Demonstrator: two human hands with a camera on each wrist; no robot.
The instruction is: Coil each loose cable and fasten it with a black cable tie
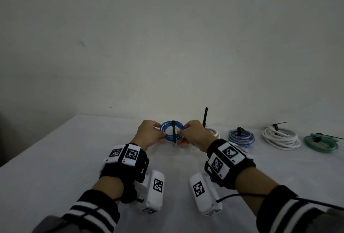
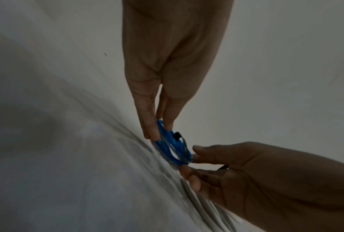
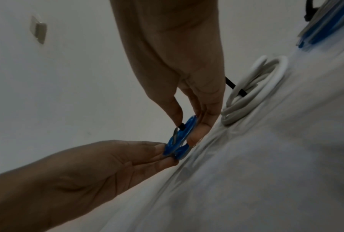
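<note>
A small blue cable coil (image 1: 169,137) is held upright just above the white tablecloth, at the middle of the table. A black cable tie (image 1: 174,132) runs vertically across its ring. My left hand (image 1: 161,130) pinches the coil's left side, and my right hand (image 1: 181,132) pinches its right side. In the left wrist view, my left hand (image 2: 160,130) grips the blue coil (image 2: 173,146) beside the tie (image 2: 177,135). In the right wrist view, one fingertip of my right hand (image 3: 188,128) touches the tie (image 3: 181,126) on the coil (image 3: 179,141).
Tied coils lie in a row to the right: a white coil (image 1: 214,132) with an upright tie tail (image 1: 205,117), a blue-and-white coil (image 1: 241,136), a larger white coil (image 1: 281,137) and a green coil (image 1: 321,142). A wall stands close behind the table (image 1: 74,149).
</note>
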